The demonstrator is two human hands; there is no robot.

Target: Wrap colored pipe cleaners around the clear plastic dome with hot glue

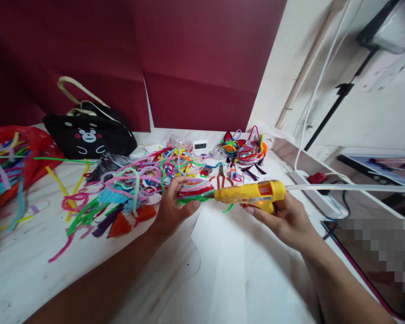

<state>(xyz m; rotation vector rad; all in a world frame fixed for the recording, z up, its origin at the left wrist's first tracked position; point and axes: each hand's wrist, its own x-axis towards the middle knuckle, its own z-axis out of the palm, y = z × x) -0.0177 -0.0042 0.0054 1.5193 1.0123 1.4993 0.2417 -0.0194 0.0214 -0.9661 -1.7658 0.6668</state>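
Across our marbled tabletop [135,279], fuzzy pipe cleaners [146,177] crowd nine o'clock, while a black cloth bag [89,143] slumps at ten. Centrally, our right hand [288,220] grips a bulky yellow glue gun [243,192], nozzle [209,195] towards nine; our left hand [173,204] pinches a striped fuzzy bundle [195,188]; pliers [221,171] lie beyond at twelve.

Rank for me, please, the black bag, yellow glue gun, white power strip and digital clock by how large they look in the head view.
Largest to smallest:
1. Black bag
2. Yellow glue gun and white power strip: too alike to rank
3. Digital clock
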